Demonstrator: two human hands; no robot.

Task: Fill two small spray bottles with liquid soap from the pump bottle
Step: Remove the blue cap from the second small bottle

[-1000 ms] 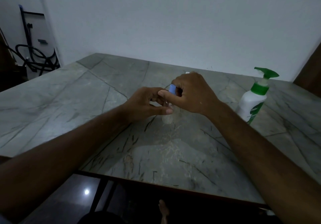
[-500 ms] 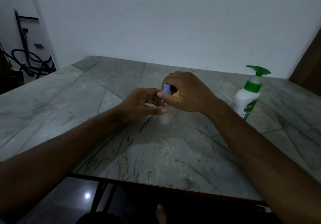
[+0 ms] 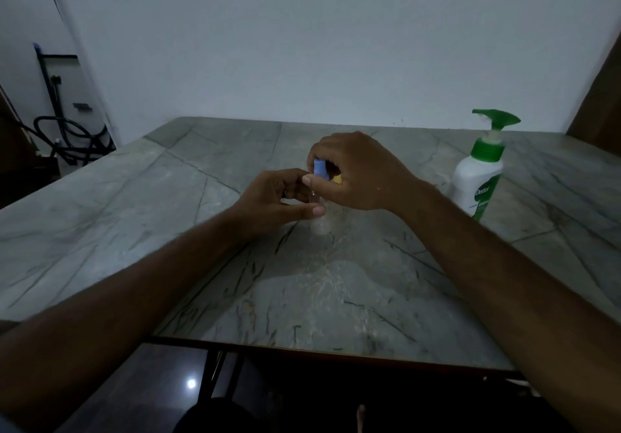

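Note:
A small clear spray bottle (image 3: pixel 318 223) stands upright on the marble table (image 3: pixel 168 197) at its middle. My left hand (image 3: pixel 275 202) holds its body between thumb and fingers. My right hand (image 3: pixel 356 174) comes from above and pinches the bottle's blue spray top (image 3: pixel 319 167). A bit of yellow (image 3: pixel 337 180) shows under my right hand, probably the second bottle's cap; the rest of it is hidden. The white pump bottle (image 3: pixel 477 177) with a green pump head stands at the right, apart from both hands.
A white wall runs behind the table. Black hoses and a metal frame (image 3: pixel 64 130) stand on the floor at the far left. The table's front edge (image 3: pixel 336 352) is close to me, with dark floor below.
The view has shifted slightly. Both hands stay on the small bottle, and the right hand's fingers have turned a little on the blue top.

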